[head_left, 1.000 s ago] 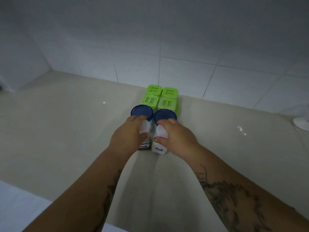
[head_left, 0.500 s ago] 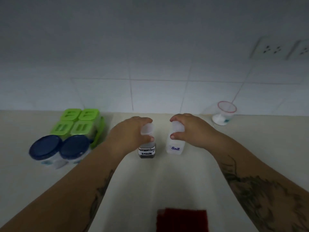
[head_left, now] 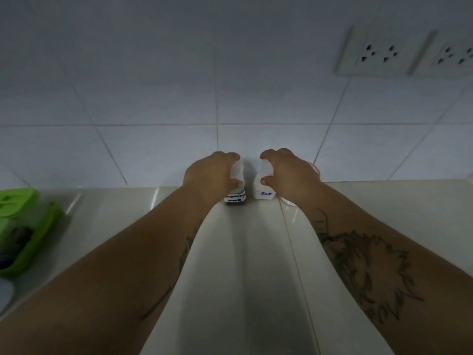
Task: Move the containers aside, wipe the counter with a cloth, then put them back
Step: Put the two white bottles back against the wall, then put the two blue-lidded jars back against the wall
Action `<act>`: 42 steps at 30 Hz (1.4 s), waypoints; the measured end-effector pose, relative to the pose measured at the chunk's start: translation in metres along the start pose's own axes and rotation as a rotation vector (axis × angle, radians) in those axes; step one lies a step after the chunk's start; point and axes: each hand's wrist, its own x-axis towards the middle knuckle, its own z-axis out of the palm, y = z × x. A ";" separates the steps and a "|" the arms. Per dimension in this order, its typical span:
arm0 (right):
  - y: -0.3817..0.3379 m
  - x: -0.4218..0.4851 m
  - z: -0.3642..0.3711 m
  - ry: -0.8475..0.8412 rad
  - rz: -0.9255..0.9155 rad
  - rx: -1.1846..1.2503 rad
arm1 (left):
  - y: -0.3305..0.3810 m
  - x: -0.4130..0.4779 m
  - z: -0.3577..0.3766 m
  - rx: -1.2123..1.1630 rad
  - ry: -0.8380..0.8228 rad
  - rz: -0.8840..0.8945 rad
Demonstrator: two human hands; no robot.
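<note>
My left hand (head_left: 210, 175) is closed around a small bottle labelled seasoning sauce (head_left: 235, 198), with dark contents at its base. My right hand (head_left: 286, 175) grips a white bottle labelled Salt (head_left: 265, 192). Both bottles stand upright, side by side, at the back of the beige counter (head_left: 243, 265), close to the white tiled wall. Their tops are hidden under my fingers. The green-lidded containers (head_left: 23, 221) sit at the far left edge of the view, partly cut off.
A small cup with a pink rim (head_left: 316, 170) stands behind my right hand, mostly hidden. Wall sockets (head_left: 378, 55) are at the upper right. A pale round lid (head_left: 5, 293) peeks in at the lower left.
Both hands have carried the two bottles farther back toward the wall. The view shifted right, so the blue-lidded jars and the red cloth have left the frame.
</note>
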 end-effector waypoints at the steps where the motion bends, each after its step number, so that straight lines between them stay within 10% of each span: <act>1: 0.002 0.005 0.003 0.000 -0.006 -0.012 | 0.000 0.007 0.004 -0.002 0.005 0.000; 23: -0.048 -0.015 -0.005 0.247 0.045 -0.170 | -0.041 -0.050 -0.033 -0.134 0.078 -0.103; 35: -0.347 -0.080 0.068 -0.081 -0.302 0.371 | -0.302 -0.275 -0.193 -0.076 0.072 -0.415; 42: -0.469 -0.094 0.140 -0.321 -0.308 0.156 | -0.388 -0.341 -0.200 -0.110 -0.124 -0.476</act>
